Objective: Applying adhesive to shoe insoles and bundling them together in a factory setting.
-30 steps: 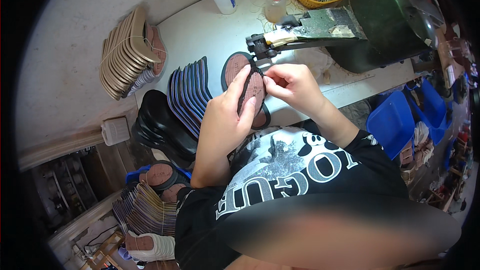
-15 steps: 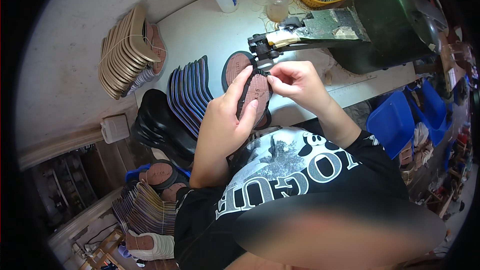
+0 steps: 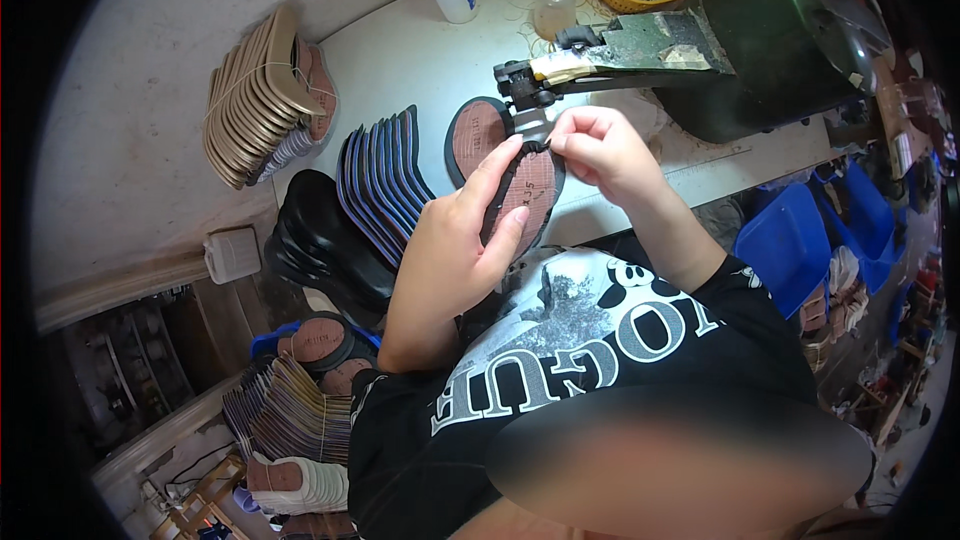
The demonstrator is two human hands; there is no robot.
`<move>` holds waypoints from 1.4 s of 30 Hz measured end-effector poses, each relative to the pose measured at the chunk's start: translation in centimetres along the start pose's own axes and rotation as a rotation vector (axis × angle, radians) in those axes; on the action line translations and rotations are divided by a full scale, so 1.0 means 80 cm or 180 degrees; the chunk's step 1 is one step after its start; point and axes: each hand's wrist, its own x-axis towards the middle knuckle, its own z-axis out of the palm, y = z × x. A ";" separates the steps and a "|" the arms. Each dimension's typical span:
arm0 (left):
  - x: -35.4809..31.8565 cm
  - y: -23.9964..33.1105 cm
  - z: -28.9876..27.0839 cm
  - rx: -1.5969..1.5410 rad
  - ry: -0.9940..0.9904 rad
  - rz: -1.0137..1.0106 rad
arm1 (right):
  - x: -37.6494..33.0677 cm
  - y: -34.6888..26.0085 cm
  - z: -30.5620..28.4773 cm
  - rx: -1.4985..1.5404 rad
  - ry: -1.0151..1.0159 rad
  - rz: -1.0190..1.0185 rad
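The person wears a black short-sleeved T-shirt (image 3: 600, 360). Across its chest runs large white block lettering, curved by the lens, and above the letters sits a grey and white printed picture with a small round white shape beside it. The sleeves end above the elbows, so both forearms are bare. The left hand (image 3: 465, 230) and the right hand (image 3: 600, 145) are bare too, with no gloves; no rings, watch or bands can be made out on the fingers or wrists. The lower part of the body is blurred and cannot be told.
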 end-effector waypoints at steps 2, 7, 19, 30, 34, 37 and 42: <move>-0.002 0.004 -0.001 -0.0046 -0.0054 -0.0029 | -0.003 0.005 -0.004 0.0725 -0.0270 0.0254; -0.008 0.001 -0.003 -0.0212 -0.0086 0.0012 | -0.018 -0.013 0.021 -0.2010 0.0084 -0.1627; 0.007 -0.015 0.026 -0.1579 0.1918 0.0258 | -0.027 0.023 0.020 -0.0232 0.0044 -0.0198; 0.006 -0.021 0.037 -0.0945 0.1631 0.0186 | -0.014 0.010 0.048 -0.1251 0.0589 -0.1133; 0.010 -0.025 0.036 -0.0538 0.1592 0.0427 | -0.017 0.006 0.049 -0.0811 0.0870 -0.1240; 0.012 -0.021 0.036 -0.0389 0.1522 0.0559 | -0.021 0.005 0.050 -0.0940 0.0776 -0.1342; 0.016 -0.006 0.036 -0.0018 0.1366 0.0682 | -0.017 0.012 0.046 -0.0800 0.0810 -0.1342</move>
